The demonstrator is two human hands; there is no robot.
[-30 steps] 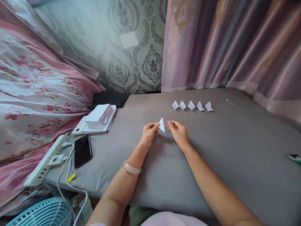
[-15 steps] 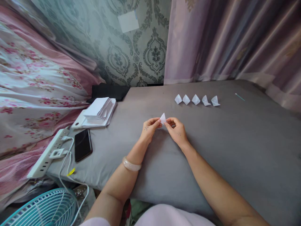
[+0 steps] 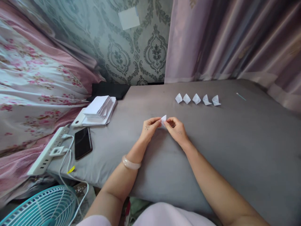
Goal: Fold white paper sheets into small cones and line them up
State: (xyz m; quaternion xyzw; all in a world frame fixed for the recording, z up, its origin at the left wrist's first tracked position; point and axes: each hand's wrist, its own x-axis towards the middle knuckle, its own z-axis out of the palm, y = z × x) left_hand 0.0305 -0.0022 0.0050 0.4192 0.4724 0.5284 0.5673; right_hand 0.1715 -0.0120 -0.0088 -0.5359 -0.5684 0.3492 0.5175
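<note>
Between my two hands is a small folded white paper piece [image 3: 164,119] with its pointed tip upward. My left hand [image 3: 150,127] pinches its left edge between thumb and fingers. On the other side, my right hand [image 3: 176,129] grips the paper's lower right part, fingers curled. Both hands are above the grey-covered table [image 3: 225,150], and the fingers hide the paper's lower part. Further back to the right, several folded white paper shapes [image 3: 196,99] stand in a row, apart from my hands.
At left lie a stack of white paper [image 3: 98,108], a black phone [image 3: 83,143] and a white power strip [image 3: 48,152] with cables. A teal fan [image 3: 44,205] stands below the table's left edge. A thin cotton swab [image 3: 241,96] lies at far right.
The folded paper has turned slightly between my fingers, its tip now leaning right and a little lower. Both hands keep their grip in nearly the same place.
</note>
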